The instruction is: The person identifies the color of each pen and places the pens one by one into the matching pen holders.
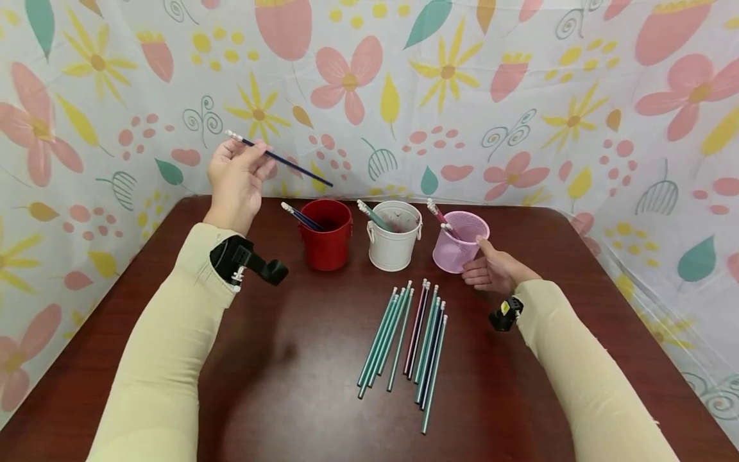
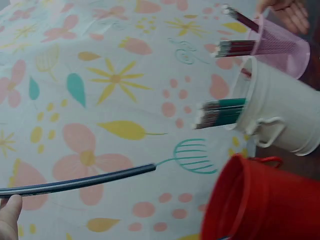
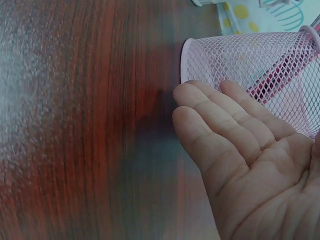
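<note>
My left hand point(image 1: 235, 183) is raised above and left of the red bucket point(image 1: 326, 240), pinching a dark blue pencil point(image 1: 294, 165). The pencil slants down to the right, its white eraser at the upper left. In the left wrist view its plain end points toward the red bucket's side. On the right, my right hand point(image 1: 496, 268) rests against the pink mesh cup point(image 1: 464, 224), thumb near its rim. The right wrist view shows those fingers point(image 3: 215, 145) fairly straight along the mesh. Dark red pencils point(image 2: 236, 48) lean in the pink cup; dark blue pencils point(image 1: 305, 218) lean in the red bucket.
Between them stands a white bucket point(image 1: 392, 250) with green pencils point(image 1: 375, 217). In front, green pencils point(image 1: 381, 340), dark red pencils point(image 1: 417, 330) and dark blue pencils point(image 1: 430, 359) lie loose on the brown table point(image 1: 271, 385). A flowered cloth point(image 1: 358, 96) hangs behind.
</note>
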A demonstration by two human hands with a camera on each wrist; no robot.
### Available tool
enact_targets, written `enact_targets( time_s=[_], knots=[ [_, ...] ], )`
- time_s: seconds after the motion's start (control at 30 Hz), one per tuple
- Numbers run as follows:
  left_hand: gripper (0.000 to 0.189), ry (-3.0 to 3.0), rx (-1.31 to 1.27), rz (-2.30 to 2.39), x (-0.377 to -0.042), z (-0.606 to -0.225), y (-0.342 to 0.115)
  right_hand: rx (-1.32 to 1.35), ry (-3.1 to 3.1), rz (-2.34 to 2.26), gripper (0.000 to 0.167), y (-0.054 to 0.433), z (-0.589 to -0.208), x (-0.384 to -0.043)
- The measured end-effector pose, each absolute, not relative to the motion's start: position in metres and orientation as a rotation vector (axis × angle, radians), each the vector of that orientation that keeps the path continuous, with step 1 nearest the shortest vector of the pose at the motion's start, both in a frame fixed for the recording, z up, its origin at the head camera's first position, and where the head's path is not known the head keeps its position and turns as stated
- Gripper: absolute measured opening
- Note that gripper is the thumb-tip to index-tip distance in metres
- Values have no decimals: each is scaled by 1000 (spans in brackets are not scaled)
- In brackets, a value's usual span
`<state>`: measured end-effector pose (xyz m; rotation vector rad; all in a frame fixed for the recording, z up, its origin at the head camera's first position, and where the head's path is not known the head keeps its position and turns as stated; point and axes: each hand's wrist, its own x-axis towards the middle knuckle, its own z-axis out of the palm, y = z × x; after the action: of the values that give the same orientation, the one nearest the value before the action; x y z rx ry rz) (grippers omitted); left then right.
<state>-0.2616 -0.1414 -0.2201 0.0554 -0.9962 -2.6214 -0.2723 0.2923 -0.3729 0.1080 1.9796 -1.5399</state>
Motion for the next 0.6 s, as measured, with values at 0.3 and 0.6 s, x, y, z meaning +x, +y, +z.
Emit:
enact_targets(
  time_s=[0.3,0.6],
  knots=[
    [21,-1082,98,-2540,-269,-219,-151,105,1955,-1555,97,289,-373,-274],
    [23,-1128,185,-2498,-280,-257,-150,72,1950,-1547,99,291,-374,-276]
  ],
)
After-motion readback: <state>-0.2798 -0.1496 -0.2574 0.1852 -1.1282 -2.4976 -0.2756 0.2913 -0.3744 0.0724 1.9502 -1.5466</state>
